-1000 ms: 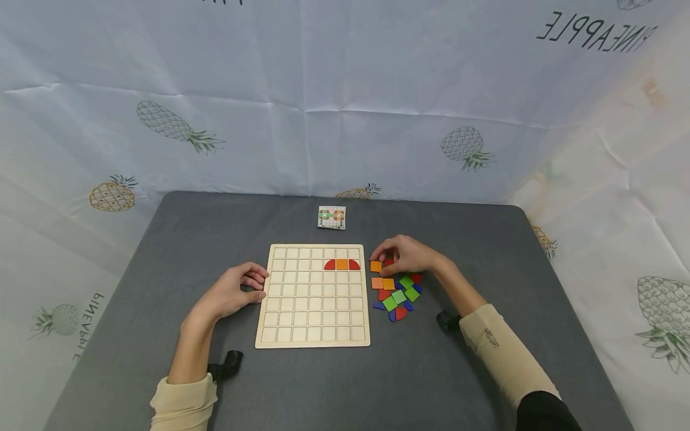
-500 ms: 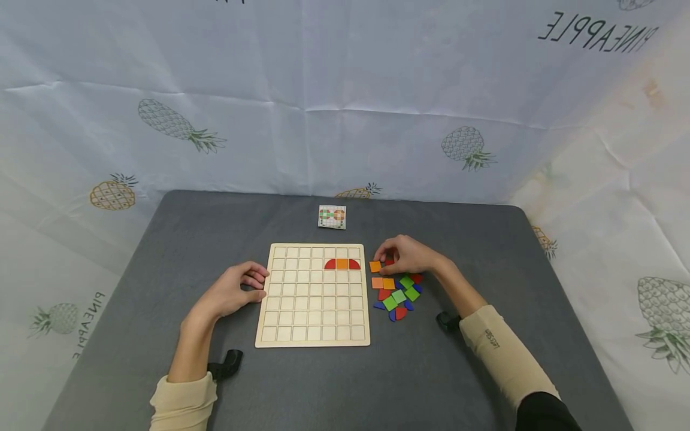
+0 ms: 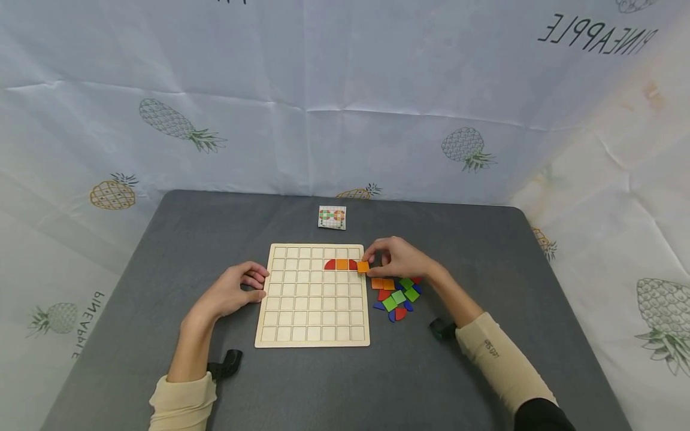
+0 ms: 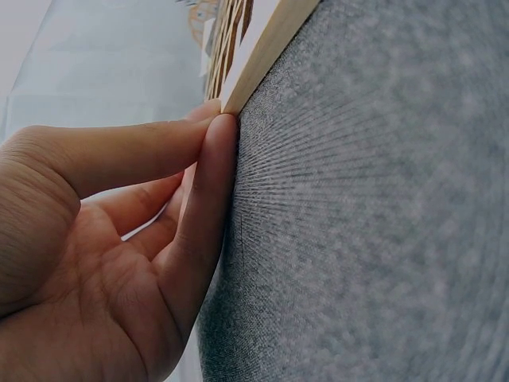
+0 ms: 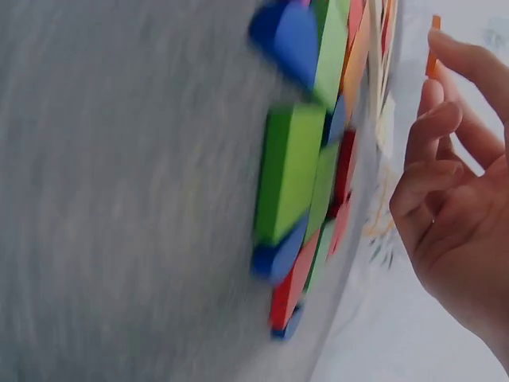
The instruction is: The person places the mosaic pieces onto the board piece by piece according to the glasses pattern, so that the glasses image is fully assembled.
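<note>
A pale wooden grid board [image 3: 312, 311] lies flat on the grey table. At its left edge my left hand [image 3: 232, 290] holds the rim between thumb and fingers; the left wrist view shows the thumb [image 4: 151, 151] and a finger meeting at the board's edge [image 4: 262, 56]. Between thumb and fingertips my right hand [image 3: 401, 257] pinches an orange square tile [image 3: 363, 267], raised over the board's upper right edge. The tile appears edge-on in the right wrist view. In one row of the board sit a red rounded piece [image 3: 330, 265], an orange square [image 3: 342, 264] and another red piece [image 3: 353, 264].
Right of the board lies a loose cluster of flat pieces: orange squares [image 3: 383, 284], green squares [image 3: 398, 297], red pieces [image 3: 401, 313] and blue pieces [image 3: 380, 306]. A small printed pattern card [image 3: 331, 217] lies behind the board. A pineapple-print cloth [image 3: 259, 149] hangs behind the table.
My right hand has lifted the orange square tile from beside the board and carried it left, over the board's right edge. My left hand has stayed at the left edge.
</note>
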A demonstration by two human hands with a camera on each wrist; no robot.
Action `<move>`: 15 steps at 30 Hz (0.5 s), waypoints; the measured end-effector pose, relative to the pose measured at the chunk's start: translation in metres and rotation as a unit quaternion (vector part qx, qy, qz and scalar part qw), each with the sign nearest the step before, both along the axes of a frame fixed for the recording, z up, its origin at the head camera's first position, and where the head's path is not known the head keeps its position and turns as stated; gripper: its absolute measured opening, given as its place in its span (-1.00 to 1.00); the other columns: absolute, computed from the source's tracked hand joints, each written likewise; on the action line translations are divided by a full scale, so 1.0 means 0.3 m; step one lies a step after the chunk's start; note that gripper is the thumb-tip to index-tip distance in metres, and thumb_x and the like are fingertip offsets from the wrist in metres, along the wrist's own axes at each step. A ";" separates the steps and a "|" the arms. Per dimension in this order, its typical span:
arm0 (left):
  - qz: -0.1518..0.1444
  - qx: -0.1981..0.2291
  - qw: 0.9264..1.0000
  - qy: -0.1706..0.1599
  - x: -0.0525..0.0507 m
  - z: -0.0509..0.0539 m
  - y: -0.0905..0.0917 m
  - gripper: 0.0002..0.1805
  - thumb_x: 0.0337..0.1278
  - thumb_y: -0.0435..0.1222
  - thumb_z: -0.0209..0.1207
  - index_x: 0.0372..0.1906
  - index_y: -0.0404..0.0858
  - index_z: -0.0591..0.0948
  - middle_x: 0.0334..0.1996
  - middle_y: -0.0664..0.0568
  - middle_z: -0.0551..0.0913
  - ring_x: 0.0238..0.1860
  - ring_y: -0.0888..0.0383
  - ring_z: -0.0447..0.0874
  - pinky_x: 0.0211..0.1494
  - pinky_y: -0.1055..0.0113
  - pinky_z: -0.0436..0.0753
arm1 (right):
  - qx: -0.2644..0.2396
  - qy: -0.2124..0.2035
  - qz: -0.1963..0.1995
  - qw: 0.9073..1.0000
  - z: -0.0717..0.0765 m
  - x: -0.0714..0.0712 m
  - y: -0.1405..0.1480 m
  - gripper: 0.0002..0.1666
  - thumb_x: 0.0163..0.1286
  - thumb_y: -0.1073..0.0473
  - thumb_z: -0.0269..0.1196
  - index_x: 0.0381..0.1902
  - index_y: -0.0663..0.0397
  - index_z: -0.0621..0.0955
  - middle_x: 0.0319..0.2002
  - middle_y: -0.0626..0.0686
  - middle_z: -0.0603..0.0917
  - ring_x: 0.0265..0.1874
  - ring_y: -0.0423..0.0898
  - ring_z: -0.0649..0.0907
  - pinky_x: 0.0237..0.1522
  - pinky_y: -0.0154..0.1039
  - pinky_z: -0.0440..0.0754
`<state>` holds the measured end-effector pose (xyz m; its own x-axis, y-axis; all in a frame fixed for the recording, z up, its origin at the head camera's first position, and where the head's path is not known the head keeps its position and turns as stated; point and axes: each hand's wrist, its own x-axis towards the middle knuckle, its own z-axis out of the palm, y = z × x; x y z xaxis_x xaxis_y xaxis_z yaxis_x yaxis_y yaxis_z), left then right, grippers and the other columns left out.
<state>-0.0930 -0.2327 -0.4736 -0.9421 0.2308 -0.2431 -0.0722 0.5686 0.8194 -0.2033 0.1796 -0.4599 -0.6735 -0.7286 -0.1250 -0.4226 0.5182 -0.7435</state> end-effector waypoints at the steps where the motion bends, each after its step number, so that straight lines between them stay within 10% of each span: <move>1: 0.000 0.000 1.000 0.000 0.000 0.000 0.000 -0.59 0.30 -0.46 0.42 0.19 -0.42 0.61 0.00 -0.21 0.66 -0.07 0.08 0.64 -0.06 0.39 0.63 | 0.001 0.007 0.000 1.000 0.000 0.008 -0.014 -0.72 0.38 0.13 0.54 0.01 0.02 0.79 -0.15 0.05 0.71 -0.56 -0.24 0.53 -0.41 -0.36 0.53; 15: -0.005 0.004 1.000 0.008 -0.002 0.003 -0.002 -0.59 0.30 -0.47 0.42 0.20 -0.43 0.61 0.00 -0.22 0.67 -0.08 0.10 0.64 -0.05 0.39 0.64 | 0.053 0.081 -0.018 0.995 -0.006 0.088 -0.204 -0.78 0.38 0.07 0.51 -0.07 -0.05 0.79 -0.16 -0.10 0.76 -0.46 -0.31 0.51 -0.36 -0.38 0.50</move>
